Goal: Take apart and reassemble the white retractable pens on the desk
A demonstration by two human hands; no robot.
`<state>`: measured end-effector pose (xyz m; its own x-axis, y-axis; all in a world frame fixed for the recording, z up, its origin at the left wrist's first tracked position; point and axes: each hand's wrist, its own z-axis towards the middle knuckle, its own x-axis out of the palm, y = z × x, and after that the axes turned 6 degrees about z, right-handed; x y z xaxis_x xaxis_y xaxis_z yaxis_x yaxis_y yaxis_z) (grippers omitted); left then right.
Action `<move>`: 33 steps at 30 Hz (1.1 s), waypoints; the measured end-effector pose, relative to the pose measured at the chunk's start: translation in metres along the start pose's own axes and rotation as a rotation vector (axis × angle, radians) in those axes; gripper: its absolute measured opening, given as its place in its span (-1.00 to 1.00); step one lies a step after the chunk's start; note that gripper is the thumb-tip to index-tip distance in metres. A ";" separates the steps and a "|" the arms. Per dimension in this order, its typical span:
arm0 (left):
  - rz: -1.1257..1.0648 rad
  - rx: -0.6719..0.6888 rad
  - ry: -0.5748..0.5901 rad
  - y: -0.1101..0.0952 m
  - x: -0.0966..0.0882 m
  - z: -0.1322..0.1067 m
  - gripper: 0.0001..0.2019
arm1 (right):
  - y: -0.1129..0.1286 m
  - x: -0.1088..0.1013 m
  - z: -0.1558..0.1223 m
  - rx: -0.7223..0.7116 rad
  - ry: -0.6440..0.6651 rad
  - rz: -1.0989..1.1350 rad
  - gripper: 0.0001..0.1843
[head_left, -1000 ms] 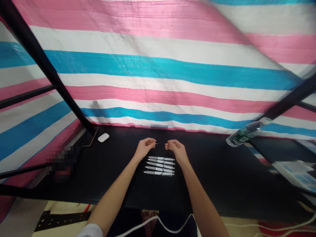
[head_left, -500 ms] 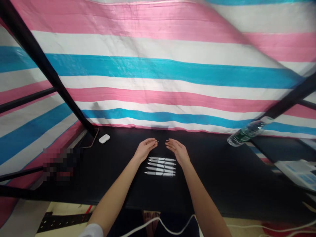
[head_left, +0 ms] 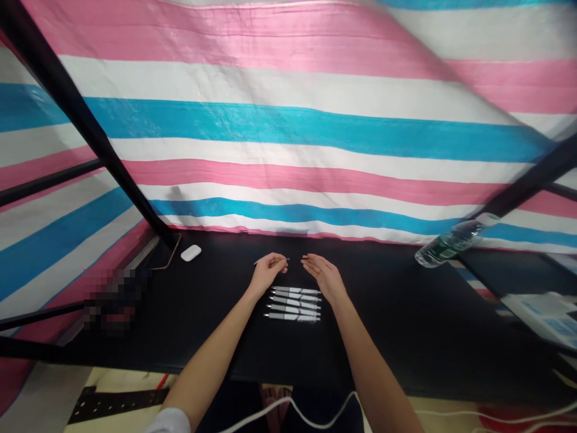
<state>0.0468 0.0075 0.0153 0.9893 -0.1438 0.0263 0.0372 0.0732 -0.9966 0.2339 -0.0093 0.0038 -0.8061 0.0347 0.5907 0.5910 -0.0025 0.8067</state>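
Several white pens (head_left: 295, 304) lie side by side in a neat row on the black table (head_left: 406, 325). Both hands hover just behind that row. My left hand (head_left: 267, 270) is closed in a pinch on a thin pen refill (head_left: 259, 262), whose ends stick out left and right of the fingers. My right hand (head_left: 323, 275) faces it a few centimetres away, fingers drawn together, with a tiny dark piece at the fingertips that I cannot make out.
A small white case (head_left: 190, 252) lies at the table's back left by a black frame pole (head_left: 90, 138). A plastic water bottle (head_left: 451, 240) rests tilted at the right. A striped tarp (head_left: 288, 120) closes the back. A white cable (head_left: 297, 412) hangs below the front edge.
The hands, joined on a thin dark piece a second ago, have drawn slightly apart. The refill now pokes out to the left of my left hand.
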 end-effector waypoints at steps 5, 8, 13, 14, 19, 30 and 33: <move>-0.037 -0.071 0.006 -0.005 0.000 -0.001 -0.66 | 0.001 0.004 0.000 0.036 -0.031 0.102 -0.69; -0.003 -0.044 -0.061 -0.003 -0.004 0.002 -0.63 | 0.003 0.003 0.003 -0.007 -0.141 0.134 -0.74; -0.052 -0.039 -0.142 -0.002 -0.012 0.008 -0.58 | 0.009 -0.009 0.008 -0.127 -0.321 0.196 -0.82; -0.061 -0.035 -0.153 -0.002 -0.013 0.008 -0.59 | 0.010 -0.011 0.009 -0.142 -0.353 0.206 -0.84; -0.095 -0.041 -0.179 -0.005 -0.013 0.006 -0.61 | 0.012 -0.019 0.011 -0.173 -0.433 0.243 -0.88; -0.090 -0.040 -0.168 -0.004 -0.008 0.005 -0.60 | 0.009 -0.012 0.009 -0.192 -0.362 0.173 -0.81; -0.076 -0.034 -0.180 -0.003 -0.007 0.004 -0.68 | 0.009 -0.009 0.007 -0.182 -0.342 0.153 -0.79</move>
<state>0.0399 0.0123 0.0185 0.9932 0.0316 0.1118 0.1107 0.0348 -0.9932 0.2465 -0.0028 0.0054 -0.6347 0.3505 0.6887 0.6638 -0.2090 0.7181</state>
